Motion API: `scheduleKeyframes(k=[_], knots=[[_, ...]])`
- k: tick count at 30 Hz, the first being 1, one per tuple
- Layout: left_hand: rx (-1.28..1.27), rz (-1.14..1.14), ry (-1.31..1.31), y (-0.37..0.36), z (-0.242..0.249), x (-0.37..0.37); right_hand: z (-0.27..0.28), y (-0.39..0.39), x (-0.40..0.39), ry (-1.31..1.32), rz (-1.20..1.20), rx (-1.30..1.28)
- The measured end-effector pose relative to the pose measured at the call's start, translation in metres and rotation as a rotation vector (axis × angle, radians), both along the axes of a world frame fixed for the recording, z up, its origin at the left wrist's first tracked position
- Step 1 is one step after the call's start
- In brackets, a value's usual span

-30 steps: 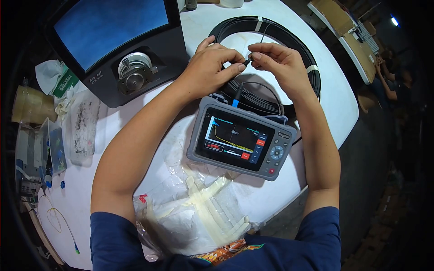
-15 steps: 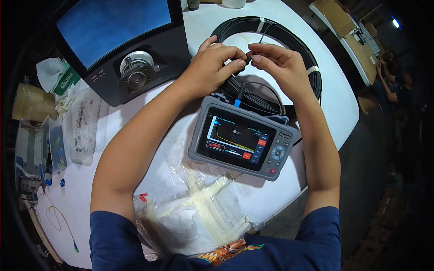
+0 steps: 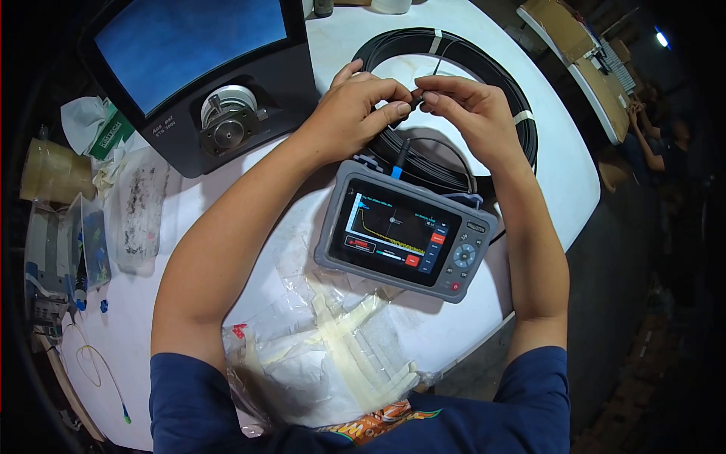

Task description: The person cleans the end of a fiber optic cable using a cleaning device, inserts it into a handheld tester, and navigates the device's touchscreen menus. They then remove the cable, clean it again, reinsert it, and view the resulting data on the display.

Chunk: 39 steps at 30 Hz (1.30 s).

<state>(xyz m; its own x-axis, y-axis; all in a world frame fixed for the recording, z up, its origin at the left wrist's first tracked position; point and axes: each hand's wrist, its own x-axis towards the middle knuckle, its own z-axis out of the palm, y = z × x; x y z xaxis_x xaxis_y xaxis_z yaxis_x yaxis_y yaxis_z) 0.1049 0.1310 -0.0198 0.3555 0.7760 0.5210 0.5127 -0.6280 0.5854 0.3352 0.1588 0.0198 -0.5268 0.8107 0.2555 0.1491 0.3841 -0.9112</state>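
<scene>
Above a coil of black cable [image 3: 520,89], both hands meet at a small black piece [image 3: 417,99] at a cable end. My left hand [image 3: 361,106] pinches its left side between thumb and fingers. My right hand [image 3: 470,110] holds the other side with thumb and index finger. Much of the piece is hidden by the fingertips. Just below the hands lies a grey handheld tester [image 3: 408,231], its screen lit with a yellow trace. A blue and black connector [image 3: 401,159] is plugged into its top edge.
A large dark-framed device with a screen [image 3: 193,53] stands at the upper left. Clear plastic boxes [image 3: 138,216], a green tissue box [image 3: 110,135] and a tape roll [image 3: 57,172] lie left. A taped plastic bag [image 3: 302,378] is in front. Another person [image 3: 665,147] sits far right.
My right fingers have shifted slightly around the small black piece. My left hand has hardly moved.
</scene>
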Motion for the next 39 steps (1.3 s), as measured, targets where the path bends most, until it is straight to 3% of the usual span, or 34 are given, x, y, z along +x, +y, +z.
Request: scheduleKeyframes(k=[28,32,34,39], knots=[[-0.056,-0.008,0.025,-0.002,0.005,-0.001,-0.003,-0.002,-0.006,-0.002,-0.054,0.056],[-0.181,-0.059,-0.027,-0.002,0.008,-0.001,-0.007,-0.003,-0.01,-0.045,-0.151,0.18],[-0.055,-0.001,-0.051,-0.004,0.005,0.002,-0.006,-0.004,-0.01,-0.039,-0.19,0.242],[-0.042,0.028,-0.091,0.001,-0.001,0.003,-0.004,-0.002,-0.007,-0.221,-0.279,0.39]])
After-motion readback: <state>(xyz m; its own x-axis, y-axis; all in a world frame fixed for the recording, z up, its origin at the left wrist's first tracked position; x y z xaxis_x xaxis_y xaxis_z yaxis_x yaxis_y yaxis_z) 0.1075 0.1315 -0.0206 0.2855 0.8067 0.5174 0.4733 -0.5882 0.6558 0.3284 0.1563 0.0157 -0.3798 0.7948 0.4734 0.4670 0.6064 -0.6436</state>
